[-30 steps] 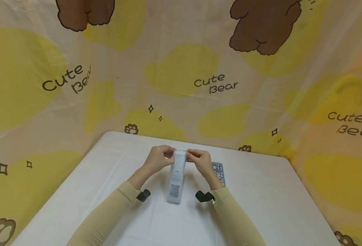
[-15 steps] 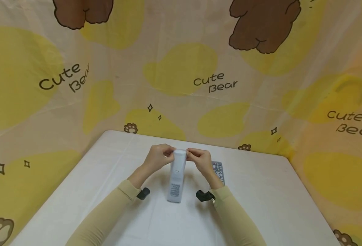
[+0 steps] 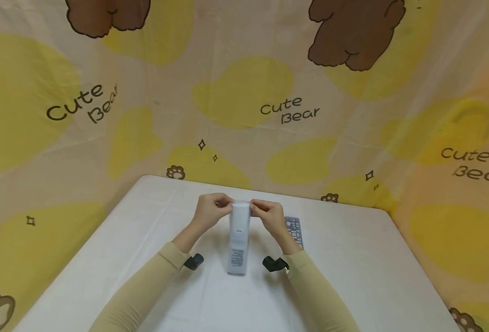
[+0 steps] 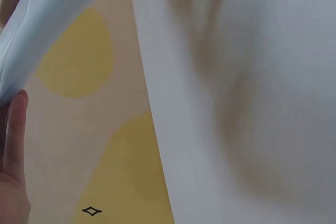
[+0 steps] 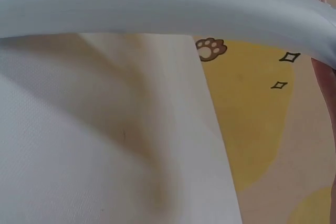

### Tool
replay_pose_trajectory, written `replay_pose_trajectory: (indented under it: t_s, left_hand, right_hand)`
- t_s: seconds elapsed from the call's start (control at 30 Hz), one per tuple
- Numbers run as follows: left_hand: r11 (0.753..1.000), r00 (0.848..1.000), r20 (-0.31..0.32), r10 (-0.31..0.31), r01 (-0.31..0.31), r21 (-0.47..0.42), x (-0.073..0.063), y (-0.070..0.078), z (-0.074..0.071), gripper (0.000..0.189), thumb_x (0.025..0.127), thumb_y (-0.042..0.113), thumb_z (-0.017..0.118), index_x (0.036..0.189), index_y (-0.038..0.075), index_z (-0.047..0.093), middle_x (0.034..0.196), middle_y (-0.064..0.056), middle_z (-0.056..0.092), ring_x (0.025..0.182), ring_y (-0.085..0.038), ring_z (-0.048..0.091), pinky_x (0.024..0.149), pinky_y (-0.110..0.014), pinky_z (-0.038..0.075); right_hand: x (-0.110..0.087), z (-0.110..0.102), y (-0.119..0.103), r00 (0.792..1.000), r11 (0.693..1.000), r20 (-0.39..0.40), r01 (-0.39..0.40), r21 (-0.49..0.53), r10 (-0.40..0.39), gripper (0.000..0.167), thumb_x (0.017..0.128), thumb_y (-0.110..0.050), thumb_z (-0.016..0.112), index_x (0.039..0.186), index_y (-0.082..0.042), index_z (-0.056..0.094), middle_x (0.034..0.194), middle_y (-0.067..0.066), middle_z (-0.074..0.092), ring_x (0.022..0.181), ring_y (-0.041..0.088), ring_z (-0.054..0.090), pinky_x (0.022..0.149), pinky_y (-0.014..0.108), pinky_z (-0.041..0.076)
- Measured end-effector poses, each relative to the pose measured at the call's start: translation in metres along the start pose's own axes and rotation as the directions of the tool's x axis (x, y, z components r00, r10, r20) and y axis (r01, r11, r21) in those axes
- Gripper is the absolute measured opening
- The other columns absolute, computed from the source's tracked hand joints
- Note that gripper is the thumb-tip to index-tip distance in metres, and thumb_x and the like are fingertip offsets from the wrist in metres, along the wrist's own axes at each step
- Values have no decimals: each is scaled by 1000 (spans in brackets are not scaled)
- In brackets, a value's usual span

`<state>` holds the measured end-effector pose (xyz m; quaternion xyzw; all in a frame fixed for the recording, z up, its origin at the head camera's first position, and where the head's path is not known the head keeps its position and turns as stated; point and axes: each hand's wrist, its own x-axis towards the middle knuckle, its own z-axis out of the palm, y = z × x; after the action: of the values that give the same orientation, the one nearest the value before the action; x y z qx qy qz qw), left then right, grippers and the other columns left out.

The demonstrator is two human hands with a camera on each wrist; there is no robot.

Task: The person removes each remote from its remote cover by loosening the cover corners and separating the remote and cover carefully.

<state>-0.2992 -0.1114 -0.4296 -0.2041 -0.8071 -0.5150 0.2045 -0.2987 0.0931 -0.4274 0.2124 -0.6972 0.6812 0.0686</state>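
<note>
In the head view, a long white remote control stands tilted above the table with its back facing me; its back shows a small slot and a printed label. My left hand pinches its upper end from the left between thumb and fingers. On the opposite side of that end, my right hand pinches with thumb and fingertips. The left wrist view shows the curved white side of the remote control above the left thumb. Across the top of the right wrist view runs the remote control.
A second, grey remote control with light buttons lies on the white table, partly behind the right wrist. Patterned yellow and beige cloth hangs beyond the table's far edge. A black camera sits on each wrist.
The remote control's upper end has tipped slightly, and a translucent rim now shows at its top. Both hands keep their hold and shift only a little. The head view has moved slightly.
</note>
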Motion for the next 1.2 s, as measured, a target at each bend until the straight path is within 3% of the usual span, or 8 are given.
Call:
replay_pose_trajectory:
  t_s: [0.17, 0.43, 0.53, 0.63, 0.8, 0.97, 1.2]
  left_hand:
    - [975, 983, 35, -177, 181, -132, 4, -2, -4, 6, 81, 7, 70, 84, 9, 74, 84, -5, 73, 72, -15, 64, 65, -26, 55]
    - [909, 951, 97, -294, 310, -278, 12, -3, -7, 10, 84, 7, 69, 92, 2, 72, 91, -8, 71, 76, -16, 67, 76, -30, 56]
    - [897, 946, 105, -307, 325, -299, 14, -1, -8, 12, 84, 6, 69, 94, 0, 71, 92, -9, 71, 77, -16, 67, 78, -31, 56]
    - [900, 949, 112, -293, 314, -302, 15, 0, -8, 13, 84, 6, 69, 95, 0, 70, 92, -8, 70, 78, -15, 66, 78, -31, 56]
    - [899, 956, 141, -259, 292, -328, 16, 1, -8, 14, 84, 4, 69, 97, -2, 70, 94, -9, 70, 81, -15, 66, 78, -29, 56]
    - [888, 952, 162, -261, 302, -347, 17, 1, -8, 16, 85, 4, 68, 99, -1, 69, 97, -9, 70, 84, -16, 66, 82, -31, 56]
    - [841, 936, 194, -294, 350, -412, 13, 1, -8, 20, 86, 7, 68, 103, -3, 67, 100, -7, 70, 88, -17, 68, 83, -34, 56]
  right_hand:
    - [2, 1, -1, 1000, 1000, 7, 18, -11, -18, 21, 87, 6, 61, 100, 22, 62, 99, 39, 62, 70, 4, 67, 70, 25, 57]
    - [7, -1, -6, 1000, 1000, 22, -10, 3, 10, 22, 88, 6, 60, 102, 22, 61, 100, 36, 63, 71, 5, 68, 72, 27, 58]
    - [12, -4, 2, 999, 999, 20, -30, 32, 30, 23, 87, 5, 61, 103, 22, 61, 99, 32, 65, 71, 6, 68, 72, 27, 58]
    - [17, -7, 12, 999, 998, 16, -40, 57, 39, 24, 87, 4, 63, 103, 21, 61, 98, 29, 66, 72, 8, 69, 73, 28, 58]
    - [18, -9, 13, 1000, 999, 29, 4, 32, -5, 25, 87, 0, 64, 102, 20, 62, 97, 28, 67, 74, 9, 69, 75, 30, 58]
    - [17, -11, 11, 999, 999, 48, 10, 36, -12, 26, 86, -3, 67, 101, 18, 63, 91, 7, 71, 77, 10, 69, 77, 31, 57]
    - [13, -8, 11, 998, 994, 10, -67, 84, 67, 28, 87, -4, 66, 106, 17, 61, 89, -3, 71, 79, 11, 70, 79, 31, 57]
